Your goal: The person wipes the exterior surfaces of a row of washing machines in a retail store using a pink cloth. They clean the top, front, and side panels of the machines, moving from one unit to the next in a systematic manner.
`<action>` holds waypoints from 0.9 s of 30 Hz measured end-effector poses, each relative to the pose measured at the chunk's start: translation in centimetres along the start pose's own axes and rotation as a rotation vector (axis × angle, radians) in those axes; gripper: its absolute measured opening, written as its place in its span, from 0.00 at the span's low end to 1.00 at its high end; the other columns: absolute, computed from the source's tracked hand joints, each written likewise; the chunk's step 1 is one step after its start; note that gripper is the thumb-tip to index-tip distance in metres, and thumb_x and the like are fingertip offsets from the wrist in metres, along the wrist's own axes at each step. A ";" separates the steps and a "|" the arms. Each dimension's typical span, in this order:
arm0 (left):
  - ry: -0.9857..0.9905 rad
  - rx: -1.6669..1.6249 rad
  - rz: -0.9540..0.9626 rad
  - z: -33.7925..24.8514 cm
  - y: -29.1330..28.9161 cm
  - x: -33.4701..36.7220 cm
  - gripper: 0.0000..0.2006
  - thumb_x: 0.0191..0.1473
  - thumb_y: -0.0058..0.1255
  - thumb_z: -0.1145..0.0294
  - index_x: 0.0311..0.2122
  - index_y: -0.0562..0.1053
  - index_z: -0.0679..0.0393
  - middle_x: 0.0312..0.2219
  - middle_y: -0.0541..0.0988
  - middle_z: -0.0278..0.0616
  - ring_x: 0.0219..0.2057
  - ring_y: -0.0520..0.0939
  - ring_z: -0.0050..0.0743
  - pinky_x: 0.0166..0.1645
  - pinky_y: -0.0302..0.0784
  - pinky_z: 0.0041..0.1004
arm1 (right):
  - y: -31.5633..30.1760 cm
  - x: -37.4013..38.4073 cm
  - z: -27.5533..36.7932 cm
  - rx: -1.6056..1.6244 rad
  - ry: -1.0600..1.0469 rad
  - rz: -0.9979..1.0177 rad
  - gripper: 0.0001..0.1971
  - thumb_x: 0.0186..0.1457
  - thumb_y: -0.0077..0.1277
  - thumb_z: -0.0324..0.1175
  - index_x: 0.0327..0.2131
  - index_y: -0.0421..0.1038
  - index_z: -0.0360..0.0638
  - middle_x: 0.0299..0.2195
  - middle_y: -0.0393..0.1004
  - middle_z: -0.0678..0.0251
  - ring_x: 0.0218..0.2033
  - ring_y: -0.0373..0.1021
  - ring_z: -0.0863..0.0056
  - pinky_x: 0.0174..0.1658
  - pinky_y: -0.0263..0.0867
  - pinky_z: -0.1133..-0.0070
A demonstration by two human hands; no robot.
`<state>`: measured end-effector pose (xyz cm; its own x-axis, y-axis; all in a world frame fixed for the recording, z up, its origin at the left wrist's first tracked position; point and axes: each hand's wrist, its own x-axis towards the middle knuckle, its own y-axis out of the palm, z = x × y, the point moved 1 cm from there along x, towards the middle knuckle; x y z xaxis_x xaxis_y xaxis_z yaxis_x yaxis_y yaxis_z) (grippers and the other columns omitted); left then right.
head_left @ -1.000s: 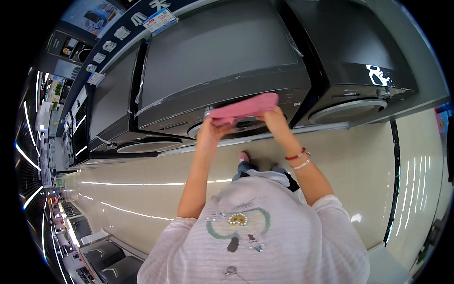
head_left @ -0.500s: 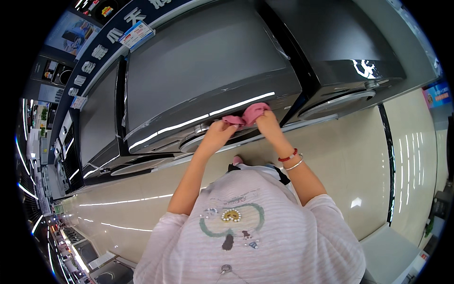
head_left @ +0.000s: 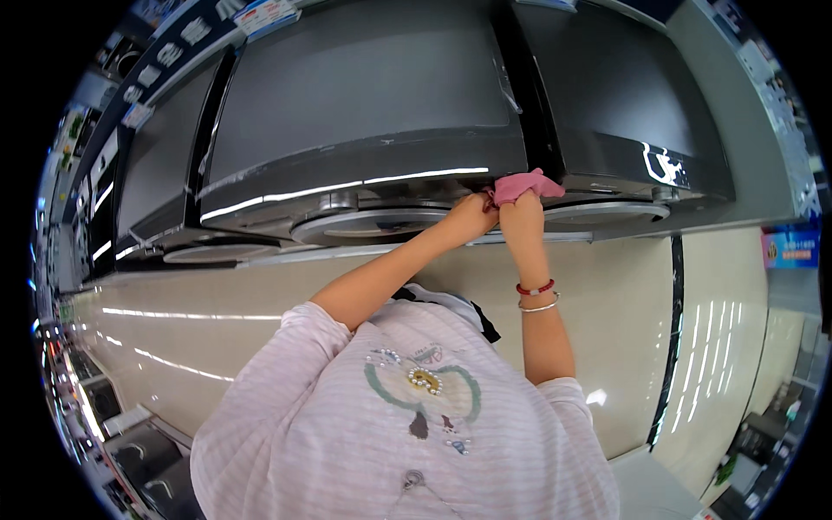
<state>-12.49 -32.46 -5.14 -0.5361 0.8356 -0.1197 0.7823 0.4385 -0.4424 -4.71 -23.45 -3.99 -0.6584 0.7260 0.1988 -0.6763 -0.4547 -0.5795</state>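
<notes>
A pink cloth [head_left: 529,185] is bunched against the front upper edge of a dark grey front-loading washing machine [head_left: 364,78], near its right corner. My right hand [head_left: 522,213] is closed on the cloth, most of which sticks up beyond the knuckles. Close beside it, my left hand [head_left: 472,217] has its fingers curled round a darker fold of the same cloth; the fingertips are partly hidden. Below and left of the hands is the machine's round door [head_left: 373,225] with a silver rim.
Another dark grey machine [head_left: 624,78] stands to the right across a narrow gap, its round door [head_left: 607,212] facing the aisle. A third machine [head_left: 169,147] is on the left. Price cards [head_left: 264,16] stand along the back. The glossy tiled floor [head_left: 217,303] runs behind me.
Both hands have moved right along the machine's front edge with the pink cloth, toward its right corner. They are closer together now, and the view has shifted with them.
</notes>
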 end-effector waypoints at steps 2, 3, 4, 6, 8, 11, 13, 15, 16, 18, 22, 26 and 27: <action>0.023 0.060 -0.075 1.2 0.7 -0.5 0.13 0.43 0.49 0.64 0.27 0.70 0.66 0.23 0.74 0.54 0.26 0.75 0.43 0.32 0.68 0.33 | 1.0 -0.1 -0.5 -0.221 0.083 0.138 0.11 0.45 0.43 0.33 0.29 0.69 0.33 0.27 0.70 0.44 0.32 0.67 0.50 0.35 0.63 0.64; 0.038 0.094 -0.115 2.1 1.0 -0.6 0.13 0.43 0.49 0.64 0.28 0.70 0.66 0.24 0.74 0.54 0.27 0.76 0.45 0.33 0.68 0.34 | 1.5 -0.2 -0.7 -0.334 0.117 0.199 0.11 0.45 0.43 0.33 0.28 0.69 0.34 0.26 0.70 0.44 0.31 0.67 0.49 0.35 0.64 0.64; 0.036 0.055 -0.160 3.0 1.2 -0.8 0.13 0.42 0.49 0.65 0.29 0.71 0.67 0.25 0.75 0.55 0.29 0.76 0.45 0.33 0.68 0.34 | 2.2 -0.5 -0.6 -0.240 0.043 0.254 0.10 0.45 0.43 0.32 0.27 0.69 0.35 0.25 0.70 0.45 0.30 0.68 0.49 0.34 0.64 0.63; 0.032 -0.017 -0.267 5.9 1.0 -1.2 0.14 0.40 0.50 0.67 0.31 0.71 0.68 0.27 0.75 0.56 0.31 0.77 0.46 0.34 0.69 0.35 | 4.2 -1.4 -0.2 -0.100 -0.049 0.383 0.11 0.45 0.42 0.33 0.29 0.70 0.36 0.25 0.70 0.45 0.32 0.68 0.50 0.35 0.63 0.66; -0.144 -0.090 -0.288 11.1 0.2 -2.1 0.20 0.39 0.51 0.62 0.34 0.69 0.69 0.36 0.72 0.61 0.39 0.73 0.51 0.41 0.68 0.36 | 7.8 -2.0 -2.4 0.018 -0.108 0.489 0.10 0.45 0.43 0.30 0.30 0.72 0.39 0.31 0.72 0.53 0.37 0.68 0.57 0.39 0.63 0.72; -0.216 -0.153 -0.342 8.8 -2.0 -5.1 0.20 0.39 0.51 0.69 0.39 0.66 0.68 0.35 0.72 0.57 0.38 0.74 0.45 0.42 0.68 0.31 | 9.4 -3.8 -3.6 0.193 -0.186 0.489 0.11 0.46 0.42 0.31 0.34 0.70 0.39 0.31 0.69 0.45 0.37 0.65 0.48 0.38 0.62 0.64; -0.022 -0.240 -0.569 7.9 -1.7 -7.5 0.18 0.40 0.51 0.73 0.40 0.66 0.66 0.34 0.73 0.50 0.36 0.76 0.38 0.42 0.69 0.30 | 9.1 -5.6 -2.6 0.213 -0.212 0.561 0.12 0.47 0.42 0.29 0.36 0.68 0.39 0.33 0.69 0.46 0.37 0.64 0.47 0.39 0.61 0.64; 0.015 -0.204 -0.611 7.3 -1.7 -9.1 0.20 0.40 0.51 0.73 0.42 0.64 0.64 0.35 0.73 0.50 0.38 0.75 0.38 0.43 0.69 0.30 | 10.2 -6.6 -2.8 0.433 -0.253 0.603 0.11 0.46 0.42 0.26 0.36 0.68 0.39 0.34 0.69 0.48 0.39 0.63 0.49 0.41 0.60 0.66; 0.034 -0.180 -0.628 7.0 -1.7 -9.7 0.21 0.40 0.51 0.73 0.43 0.63 0.63 0.36 0.72 0.49 0.38 0.75 0.39 0.44 0.69 0.31 | 9.8 -6.9 -3.0 0.380 -0.311 0.584 0.11 0.46 0.42 0.25 0.35 0.69 0.40 0.34 0.69 0.49 0.39 0.63 0.50 0.41 0.60 0.67; 0.001 -0.076 -0.591 7.1 -0.8 -10.9 0.19 0.39 0.52 0.74 0.39 0.64 0.62 0.33 0.72 0.49 0.37 0.74 0.42 0.42 0.69 0.32 | 8.4 -8.1 -1.9 0.303 -0.435 0.534 0.11 0.46 0.42 0.24 0.35 0.69 0.40 0.34 0.69 0.51 0.40 0.62 0.51 0.42 0.59 0.68; 0.040 -0.050 -0.522 7.2 -0.1 -11.3 0.16 0.35 0.52 0.71 0.34 0.66 0.63 0.30 0.69 0.50 0.32 0.71 0.46 0.38 0.67 0.33 | 4.3 -8.4 -0.3 0.230 -0.481 0.618 0.09 0.46 0.43 0.25 0.34 0.69 0.41 0.35 0.69 0.55 0.41 0.62 0.53 0.41 0.59 0.67; 0.162 -0.179 -0.571 5.8 0.0 -12.1 0.16 0.35 0.50 0.71 0.34 0.66 0.64 0.30 0.69 0.50 0.32 0.71 0.44 0.38 0.67 0.32 | 2.5 -8.5 -1.8 -0.108 -0.253 0.631 0.12 0.49 0.44 0.33 0.36 0.68 0.40 0.30 0.70 0.48 0.34 0.67 0.50 0.37 0.63 0.69; 0.148 -0.231 -0.596 5.6 -0.5 -12.8 0.16 0.36 0.49 0.71 0.35 0.66 0.64 0.30 0.70 0.49 0.32 0.72 0.41 0.39 0.68 0.31 | 2.6 -8.8 -1.5 -0.196 -0.190 0.654 0.13 0.49 0.44 0.34 0.37 0.67 0.38 0.30 0.70 0.47 0.34 0.67 0.51 0.37 0.63 0.69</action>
<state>-7.84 -45.22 -8.33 -0.8624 0.4571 0.2173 0.4218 0.8864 -0.1907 -0.18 -30.25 -8.44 -0.9677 0.2250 -0.1140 -0.0626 -0.6522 -0.7555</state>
